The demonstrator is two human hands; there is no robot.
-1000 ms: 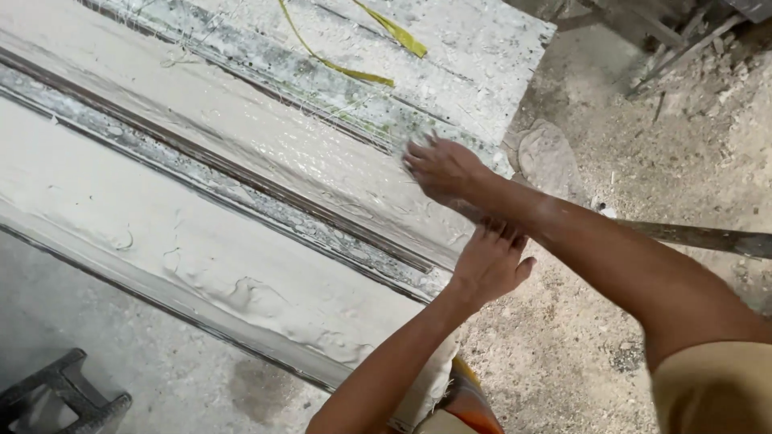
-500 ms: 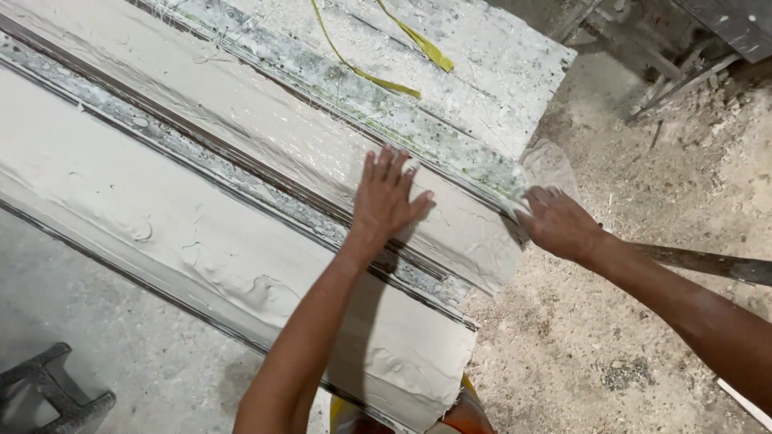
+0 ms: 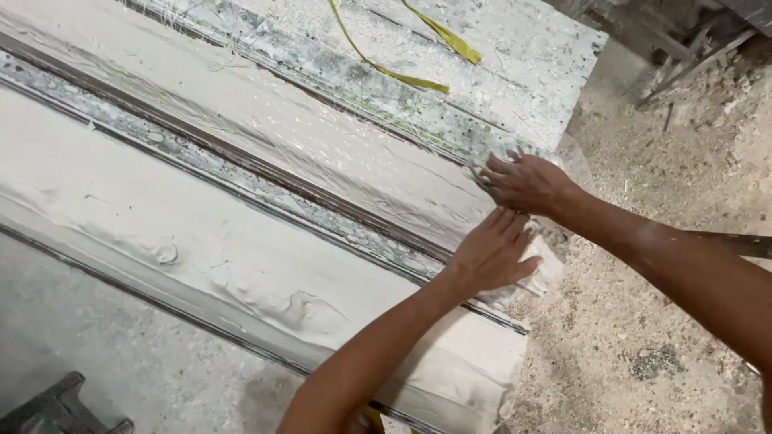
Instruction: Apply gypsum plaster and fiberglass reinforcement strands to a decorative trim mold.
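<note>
A: Head view, the only one. Landmark?

B: The wet plaster strip (image 3: 322, 161), a long moulded band running diagonally over the casting bench (image 3: 515, 72). Everything was placed off it.

A: Hands?

B: Left hand (image 3: 492, 253) lay flat on the strip's near end, fingers together and stretched, palm down, gripping nothing. Right hand (image 3: 527, 183) sat just beyond it at the strip's far edge, fingers slightly spread and curled onto the plaster; whether it pinched anything, I couldn't tell.

A: How to do it well?

B: My judgement: even, light pressure with the whole palm, stroking along the strip's length, not across, so the soft surface didn't ridge. The right hand should steady the corner.

A: Edges?

B: The strip ended right at both hands, ragged at the corner. A dark metal rail (image 3: 241, 181) bordered the strip on the near side; a second plaster strip (image 3: 201, 257) lay beyond that rail, lumpy.

A: Room?

B: Past the strip's end, a floor littered with plaster crumbs (image 3: 643, 321). A yellow strap (image 3: 386, 68) lay on the bench, well apart from the strip's end. A dark stand (image 3: 56, 410) stood far off, lower left.
</note>
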